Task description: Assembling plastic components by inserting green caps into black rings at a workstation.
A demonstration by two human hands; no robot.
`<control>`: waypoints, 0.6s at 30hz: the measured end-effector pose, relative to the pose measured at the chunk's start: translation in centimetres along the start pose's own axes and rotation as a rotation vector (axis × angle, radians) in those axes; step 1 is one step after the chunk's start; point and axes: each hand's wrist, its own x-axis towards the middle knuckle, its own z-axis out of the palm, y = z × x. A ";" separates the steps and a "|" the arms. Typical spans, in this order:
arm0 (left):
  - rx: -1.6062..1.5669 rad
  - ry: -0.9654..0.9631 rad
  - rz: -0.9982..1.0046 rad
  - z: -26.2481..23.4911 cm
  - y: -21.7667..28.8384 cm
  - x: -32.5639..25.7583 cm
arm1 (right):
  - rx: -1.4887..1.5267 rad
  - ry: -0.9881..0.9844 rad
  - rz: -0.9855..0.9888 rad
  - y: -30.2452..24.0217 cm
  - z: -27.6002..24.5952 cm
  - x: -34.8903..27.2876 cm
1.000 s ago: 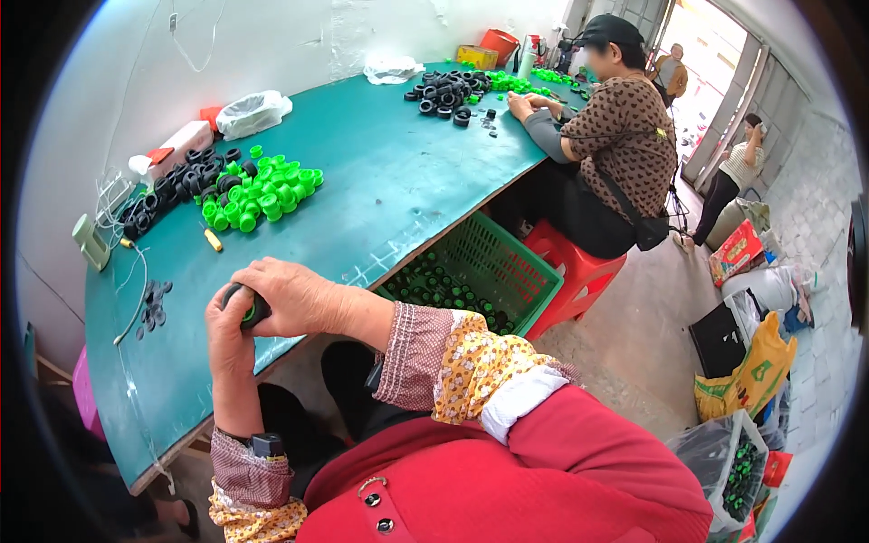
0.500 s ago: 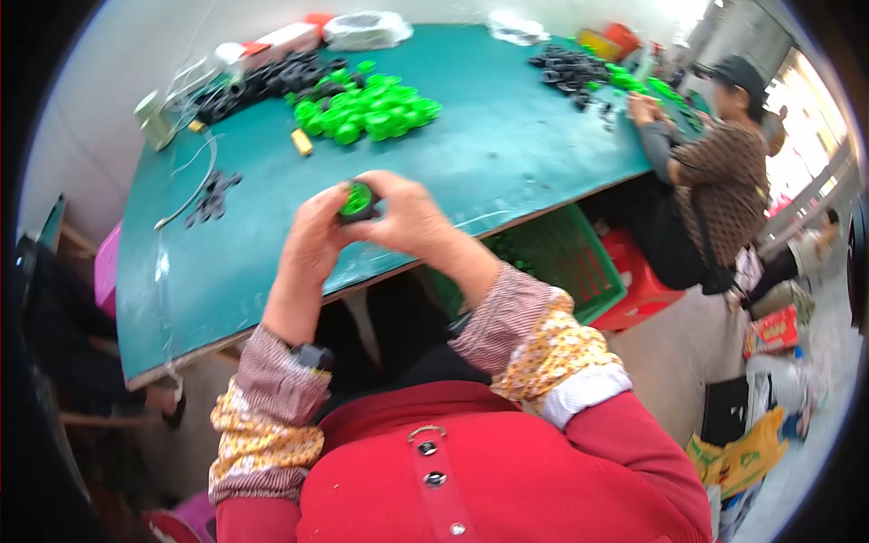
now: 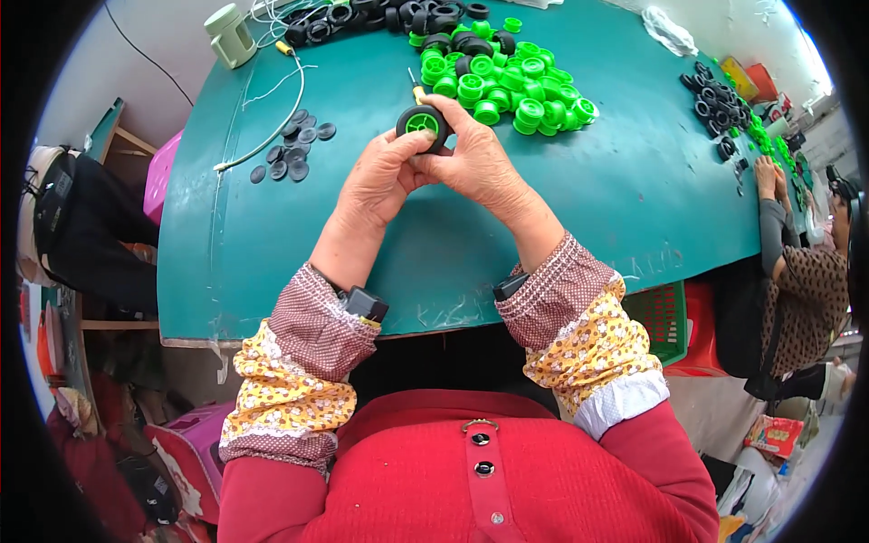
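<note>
A small toy wheel [image 3: 423, 123], a black tyre around a green spoked hub, is held up over the table between my two hands. My left hand [image 3: 385, 172] is closed on its lower left, the thumb lying across the hub. My right hand [image 3: 475, 154] grips the right side, with the index finger along the upper edge and the thumb below. Just beyond the wheel lies a screwdriver [image 3: 417, 93] with a yellow handle, partly hidden by my fingers. Behind it spreads a heap of green wheel hubs [image 3: 529, 86], with several black tyres [image 3: 466, 41] among them.
Black discs [image 3: 294, 149] lie left of my hands, beside a pale cable [image 3: 288, 122]. A lidded mug [image 3: 231, 38] stands at the far left of the teal table [image 3: 579, 213]. At right, a person [image 3: 806, 262] works near more tyres [image 3: 720, 104]. A green crate [image 3: 659, 321] sits below the edge.
My view has swung, so the table and heaps sit differently in it. The wheel stays between both hands, now with its spoked face turned more toward me and my left thumb across it.
</note>
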 end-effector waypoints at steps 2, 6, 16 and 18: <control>-0.004 0.026 -0.033 -0.9 -0.6 0.6 | -0.047 0.094 -0.096 1.5 1.0 0.7; 0.070 0.116 -0.113 -1.6 -1.1 0.9 | 0.148 -0.096 0.120 2.0 0.9 0.8; 0.567 0.060 -0.054 -1.8 1.2 0.6 | 0.927 -0.189 0.405 2.6 -0.8 1.1; 0.604 0.064 -0.072 -2.5 1.4 0.4 | 0.938 -0.208 0.413 2.5 0.0 1.0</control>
